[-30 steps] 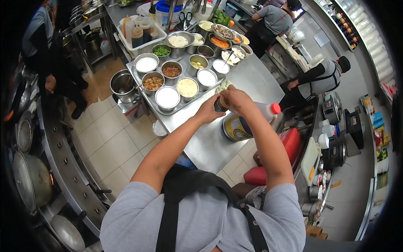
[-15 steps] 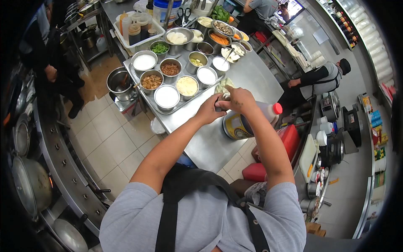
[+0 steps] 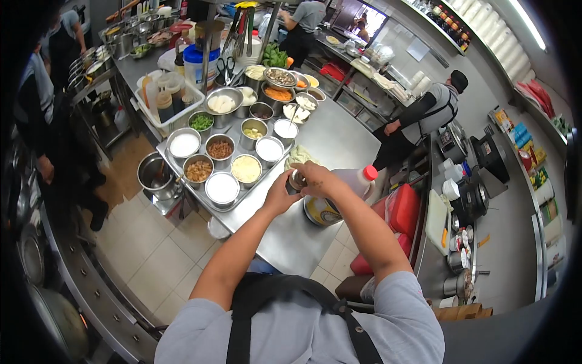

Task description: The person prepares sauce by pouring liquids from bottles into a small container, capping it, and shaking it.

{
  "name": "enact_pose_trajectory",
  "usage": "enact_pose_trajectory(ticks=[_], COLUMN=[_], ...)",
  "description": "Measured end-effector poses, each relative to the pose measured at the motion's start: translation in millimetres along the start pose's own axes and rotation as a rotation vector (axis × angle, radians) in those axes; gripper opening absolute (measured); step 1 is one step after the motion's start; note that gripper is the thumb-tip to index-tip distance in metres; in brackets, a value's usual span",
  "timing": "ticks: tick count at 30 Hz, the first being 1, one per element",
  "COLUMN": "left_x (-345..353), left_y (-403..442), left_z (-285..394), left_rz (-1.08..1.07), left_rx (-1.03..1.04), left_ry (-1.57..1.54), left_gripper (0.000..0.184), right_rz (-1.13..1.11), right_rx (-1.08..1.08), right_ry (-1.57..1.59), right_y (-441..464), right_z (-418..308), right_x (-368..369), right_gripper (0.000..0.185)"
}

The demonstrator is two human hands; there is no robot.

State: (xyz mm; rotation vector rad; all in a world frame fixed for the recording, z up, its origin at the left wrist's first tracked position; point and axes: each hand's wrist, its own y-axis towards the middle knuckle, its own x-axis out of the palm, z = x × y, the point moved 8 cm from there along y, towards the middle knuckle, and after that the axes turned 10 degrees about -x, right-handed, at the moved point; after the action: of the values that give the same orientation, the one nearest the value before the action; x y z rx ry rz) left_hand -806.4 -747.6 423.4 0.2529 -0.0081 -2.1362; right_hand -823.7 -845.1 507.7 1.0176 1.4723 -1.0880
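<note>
My left hand (image 3: 281,193) curls around a small grey, round-rimmed container (image 3: 297,180) above the steel table (image 3: 285,235). From the other side, my right hand (image 3: 317,181) closes its fingers over the top of the same container; its contents are hidden. Just under my right forearm stands a big plastic jug (image 3: 325,211) with a yellow and blue label and a red cap (image 3: 370,172). A crumpled pale green cloth (image 3: 298,156) lies beyond my fingers. Left of my hands, a metal tray (image 3: 237,199) bears bowls of white powder (image 3: 222,188), yellow crumbs (image 3: 246,169) and brown pieces (image 3: 198,171).
Farther back are a bowl of shredded carrot (image 3: 278,93), a basket of sauce bottles (image 3: 195,103) and scissors (image 3: 226,70). Red containers (image 3: 400,211) stand right of the table. A co-worker (image 3: 433,109) is at the right counter; another person (image 3: 45,130) stands at left.
My view has tilted up and shifted, so the table and bowls sit lower and farther left. Both hands remain around the small container, whose rim shows more now.
</note>
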Motion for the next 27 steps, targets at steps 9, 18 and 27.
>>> enact_pose_trajectory(ticks=[9, 18, 27], left_x=[-10.5, -10.3, -17.2], left_y=[-3.7, -17.0, -49.8], left_z=[6.0, -10.5, -14.0], left_rz=[-0.008, -0.120, -0.282], left_rx=[-0.005, 0.132, -0.046], left_ry=[0.005, 0.012, -0.085], left_gripper=[0.078, 0.078, 0.068], right_rz=[0.089, 0.046, 0.228], right_rx=[-0.037, 0.359, 0.128], right_ry=[0.131, 0.176, 0.360], right_y=[-1.0, -24.8, -58.5], right_z=[0.1, -36.1, -69.9], right_x=[8.7, -5.2, 19.9], right_gripper=[0.078, 0.073, 0.068])
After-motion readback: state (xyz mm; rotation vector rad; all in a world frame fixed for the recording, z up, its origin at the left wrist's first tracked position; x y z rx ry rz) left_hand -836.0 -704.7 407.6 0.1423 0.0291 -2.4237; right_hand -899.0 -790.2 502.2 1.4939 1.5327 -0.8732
